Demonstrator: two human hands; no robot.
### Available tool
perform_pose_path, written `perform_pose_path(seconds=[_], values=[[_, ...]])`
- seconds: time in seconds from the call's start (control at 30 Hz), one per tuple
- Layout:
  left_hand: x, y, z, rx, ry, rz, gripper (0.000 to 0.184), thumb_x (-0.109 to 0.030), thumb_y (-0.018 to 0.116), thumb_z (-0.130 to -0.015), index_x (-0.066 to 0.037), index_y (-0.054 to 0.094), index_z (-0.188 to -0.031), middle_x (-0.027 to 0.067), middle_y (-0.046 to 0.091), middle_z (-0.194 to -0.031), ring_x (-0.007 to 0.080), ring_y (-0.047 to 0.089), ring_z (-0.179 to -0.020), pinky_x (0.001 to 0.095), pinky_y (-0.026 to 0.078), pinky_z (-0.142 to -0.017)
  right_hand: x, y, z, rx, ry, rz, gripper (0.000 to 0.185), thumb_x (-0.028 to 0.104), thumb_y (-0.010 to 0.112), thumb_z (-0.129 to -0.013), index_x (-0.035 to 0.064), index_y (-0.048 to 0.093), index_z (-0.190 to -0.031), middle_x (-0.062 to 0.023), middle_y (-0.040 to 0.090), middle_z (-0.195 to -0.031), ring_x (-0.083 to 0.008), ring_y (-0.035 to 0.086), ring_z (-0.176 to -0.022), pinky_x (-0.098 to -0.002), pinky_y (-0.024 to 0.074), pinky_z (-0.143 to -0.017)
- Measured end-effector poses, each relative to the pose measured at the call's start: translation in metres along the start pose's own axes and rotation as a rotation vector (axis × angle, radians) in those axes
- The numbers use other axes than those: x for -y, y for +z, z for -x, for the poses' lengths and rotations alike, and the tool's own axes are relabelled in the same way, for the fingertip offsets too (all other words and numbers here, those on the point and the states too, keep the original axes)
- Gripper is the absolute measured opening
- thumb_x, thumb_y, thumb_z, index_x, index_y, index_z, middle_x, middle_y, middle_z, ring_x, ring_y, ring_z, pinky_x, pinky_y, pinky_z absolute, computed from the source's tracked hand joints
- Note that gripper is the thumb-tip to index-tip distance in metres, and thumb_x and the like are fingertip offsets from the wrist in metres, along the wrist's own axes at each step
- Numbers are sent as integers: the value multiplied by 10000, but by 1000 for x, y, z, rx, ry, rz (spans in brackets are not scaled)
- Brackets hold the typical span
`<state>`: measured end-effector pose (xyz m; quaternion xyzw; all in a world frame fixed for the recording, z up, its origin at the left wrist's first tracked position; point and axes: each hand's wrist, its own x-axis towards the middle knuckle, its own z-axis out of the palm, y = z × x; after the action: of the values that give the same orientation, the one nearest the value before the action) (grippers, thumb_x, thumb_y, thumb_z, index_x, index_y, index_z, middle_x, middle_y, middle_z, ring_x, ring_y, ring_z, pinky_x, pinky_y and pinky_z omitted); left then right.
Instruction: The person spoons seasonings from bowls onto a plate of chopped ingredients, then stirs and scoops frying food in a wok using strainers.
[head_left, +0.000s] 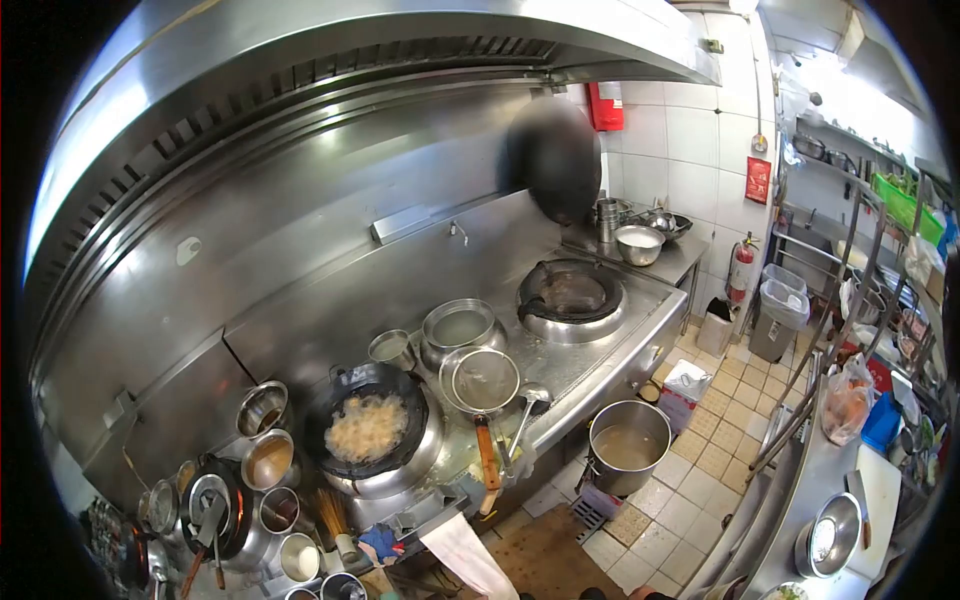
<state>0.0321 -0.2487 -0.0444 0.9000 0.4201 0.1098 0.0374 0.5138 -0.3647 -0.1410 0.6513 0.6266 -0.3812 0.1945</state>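
Observation:
Neither of my hands shows clearly; only small dark shapes I cannot make out appear at the bottom edge. On the stove before me, pale golden pieces of food (pixel 367 428) bubble in oil inside a black wok (pixel 318 432). To its right lies a round mesh strainer (pixel 480 380), its wooden handle (pixel 487 455) pointing toward the front edge. Beside the strainer rests a metal ladle (pixel 536 394). Behind them stand a metal pot of liquid (pixel 460 325) and a smaller metal container (pixel 392 349).
An unused-looking wok burner (pixel 572 292) sits farther right. Several bowls, including one with brown liquid (pixel 270 460), crowd the left. A large stockpot (pixel 630 447) stands low beside the stove. A steel counter (pixel 775 520) with a cleaver (pixel 857 500) and metal bowl (pixel 833 535) runs along the right.

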Motion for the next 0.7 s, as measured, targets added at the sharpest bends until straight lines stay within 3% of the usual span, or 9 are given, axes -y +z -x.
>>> perform_pose_path(seconds=[0.03,0.13,0.17,0.3,0.33,0.43,0.47,0.7], values=[[-2,7,0,-54,-65,-29,283,-353,737,-719,-87,674,-791,153,612,-732,332,612,-801,502,480,-675,1,2,-1,-1,-11,23,381,440,635,-824,117,765,-977,-163,727,-1050,-326,688,-1004,-461,534,-855],[1,3,-6,-178,-706,654,295,-326,703,-795,-64,689,-930,172,665,-832,318,639,-872,497,505,-735,2,9,-5,-11,-39,112,355,420,641,-819,125,767,-972,-160,729,-1053,-323,687,-1010,-465,531,-864],[12,1,-11,-125,-824,681,292,-322,689,-810,-72,689,-960,175,673,-866,323,644,-888,494,507,-761,1,11,-6,-16,-52,141,346,413,644,-818,127,767,-970,-158,729,-1054,-322,687,-1013,-466,530,-867],[55,9,-17,144,-793,506,298,-305,636,-871,-101,687,-1082,183,704,-1000,344,661,-952,480,512,-864,-16,28,-27,1,-140,387,313,386,653,-811,138,770,-963,-153,731,-1058,-318,686,-1022,-470,526,-879],[57,9,-19,275,-776,294,301,-309,626,-881,-114,684,-1104,182,706,-1021,352,664,-959,481,509,-886,-21,29,-31,8,-163,422,326,398,650,-812,134,769,-963,-156,731,-1051,-327,683,-1025,-458,528,-874],[58,18,-5,367,-859,264,328,-362,611,-900,-173,684,-1158,192,702,-1064,338,673,-980,483,495,-911,5,4,19,-180,-92,252,323,385,617,-846,125,767,-965,-157,729,-1047,-332,685,-1006,-447,529,-861],[55,10,5,534,-804,276,491,-505,604,-875,-222,638,-1275,202,688,-1142,315,659,-1060,448,479,-959,5,7,16,-170,-93,252,325,379,611,-854,118,765,-970,-161,728,-1049,-330,685,-1005,-448,528,-861],[50,-6,-14,556,-771,347,502,-501,619,-855,-174,652,-1235,207,689,-1132,328,663,-1052,451,489,-945,-6,16,18,-78,-44,128,345,380,590,-886,97,760,-986,-176,724,-1058,-316,688,-1003,-452,523,-867]])
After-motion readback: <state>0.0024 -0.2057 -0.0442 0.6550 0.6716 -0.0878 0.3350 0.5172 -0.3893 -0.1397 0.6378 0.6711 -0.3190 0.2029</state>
